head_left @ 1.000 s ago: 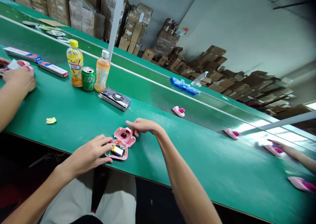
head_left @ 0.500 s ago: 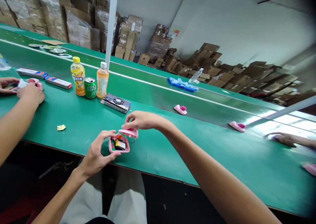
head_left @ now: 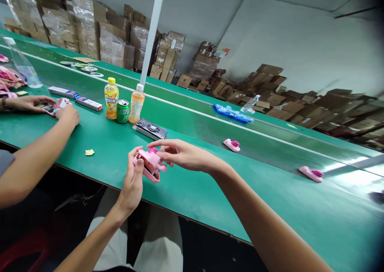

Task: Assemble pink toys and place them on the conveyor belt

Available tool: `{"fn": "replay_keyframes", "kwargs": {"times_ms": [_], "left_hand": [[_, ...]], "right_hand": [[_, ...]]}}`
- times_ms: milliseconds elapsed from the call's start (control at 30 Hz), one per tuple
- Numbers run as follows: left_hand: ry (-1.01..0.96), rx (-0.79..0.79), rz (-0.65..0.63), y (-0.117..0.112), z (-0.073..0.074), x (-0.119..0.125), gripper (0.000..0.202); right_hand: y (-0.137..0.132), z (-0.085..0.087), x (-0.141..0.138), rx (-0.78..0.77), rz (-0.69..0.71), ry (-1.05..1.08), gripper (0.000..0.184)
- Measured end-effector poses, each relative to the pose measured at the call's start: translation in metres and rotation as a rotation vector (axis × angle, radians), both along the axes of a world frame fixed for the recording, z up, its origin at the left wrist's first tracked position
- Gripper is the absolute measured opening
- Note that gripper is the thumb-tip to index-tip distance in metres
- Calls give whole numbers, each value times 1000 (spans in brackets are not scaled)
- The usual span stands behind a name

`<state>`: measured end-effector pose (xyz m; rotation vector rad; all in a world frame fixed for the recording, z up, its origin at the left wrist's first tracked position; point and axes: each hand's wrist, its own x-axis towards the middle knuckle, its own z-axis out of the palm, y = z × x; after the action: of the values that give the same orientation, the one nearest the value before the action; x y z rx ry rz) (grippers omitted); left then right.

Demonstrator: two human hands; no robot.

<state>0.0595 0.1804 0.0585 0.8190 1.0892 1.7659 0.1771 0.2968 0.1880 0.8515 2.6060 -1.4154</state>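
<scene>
Pink plastic casing (head_left: 149,164) is being held up just above the front edge of the green surface (head_left: 192,196), gripped in the curled fingers of the left hand (head_left: 132,180). The right hand (head_left: 180,154) is being held open over it, its fingertips (head_left: 159,151) being brought to the casing's upper edge, though contact is hard to confirm from the head view. The casing is being tilted, so its inside is mostly hidden.

Behind the hands, a yellow-capped juice bottle (head_left: 111,99), a green drink can (head_left: 123,111) and an orange drink bottle (head_left: 137,104) are being left standing side by side. A flat black-and-silver device (head_left: 151,129) is lying just beside them, and a small yellow scrap (head_left: 89,152) is lying nearer the hands.

To the left, a pink item (head_left: 53,109) is being handled by a co-worker's hands (head_left: 49,108), beside two long printed boxes (head_left: 75,97). Farther along, a blue plastic piece (head_left: 233,113) and pink plastic pieces (head_left: 231,145) are being carried on a lower green belt, with stacked cardboard boxes (head_left: 114,44) beyond.
</scene>
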Motion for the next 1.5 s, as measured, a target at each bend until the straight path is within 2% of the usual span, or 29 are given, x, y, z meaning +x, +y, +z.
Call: {"fn": "replay_keyframes", "kwargs": {"times_ms": [100,333,467,567,700,767,833,933,1067,1133,1200,1367,1500], "left_hand": [[-138,-7,-42,-4,6,2,68],[20,48,92,-11,6,10,61],[-16,67,44,-13,8,8,57],[-43,30,27,-14,10,5,61],[-22,14,77,-13,12,2,61],[-114,6,41,-12,13,1,59],[-245,-11,-72,-10,14,0,60],[-368,-16,-228,-10,15,2,57],[-356,-47,-179,-12,18,11,38],[-320,-73,-163,-12,17,16,25],[-296,-89,-185,-12,15,19,20],[-312,-135,-137,-13,8,17,23],[-413,-140,-110,-12,4,13,32]], "right_hand": [[3,-5,6,-59,24,61,60],[5,-13,5,22,-130,25,68],[7,-14,4,-5,-106,2,67],[7,-13,3,-1,-102,-1,66],[6,-13,1,-4,-88,16,65],[8,-13,2,-19,-49,42,67],[11,-12,4,-47,12,47,67],[18,-5,6,-69,115,-66,69],[21,6,-2,-71,171,-277,73],[18,9,-10,-51,151,-312,75],[14,8,-18,-19,113,-355,77],[12,11,-24,47,79,-455,75],[14,17,-19,137,133,-473,55]]}}
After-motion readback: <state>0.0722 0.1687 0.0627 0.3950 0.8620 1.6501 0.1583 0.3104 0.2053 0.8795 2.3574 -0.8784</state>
